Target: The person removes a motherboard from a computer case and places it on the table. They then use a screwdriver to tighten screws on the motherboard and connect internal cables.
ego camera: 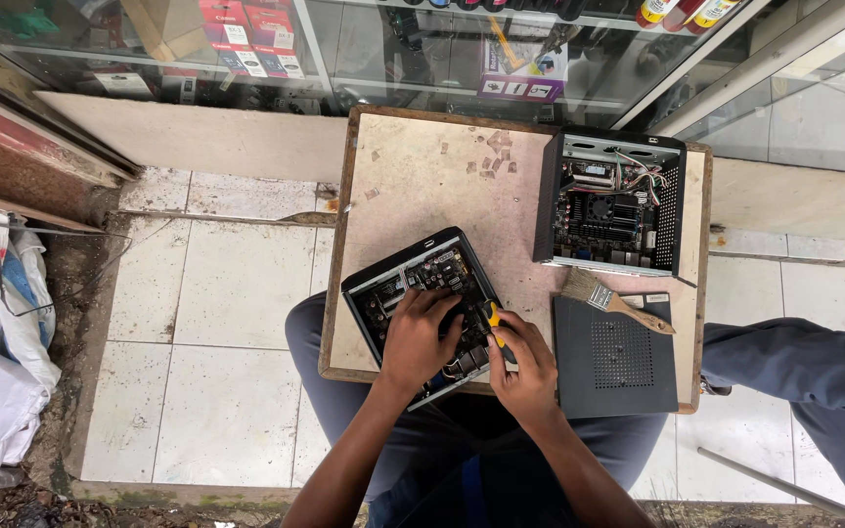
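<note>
Nearest the camera, at the front edge of the small wooden desk (413,176), both hands work inside an opened black computer case (421,298) that sits skewed, its long axis running from the far left toward the near right. Left hand (420,337) lies palm down across the middle of the circuit board inside, fingers spread and pressing rather than clenched on anything. Right hand (525,367) is at the case's near-right corner, its grip closed around a screwdriver (493,318) with a yellow and black handle; the shaft seems to point up and left into the case, toward the left hand's fingertips, though the tip is hidden among the parts. So the spot under work lies just up and left of the right hand, between the two hands, and the right hand is the one that carries the tool. Just to the right, a flat black lid (616,357) with a vent grid rests on the desk, and a paintbrush (610,299) lies slanted over its far edge. Farther off, a second opened case (608,200) stands at the desk's far-right corner. Beyond it runs a glass display cabinet (422,49).
</note>
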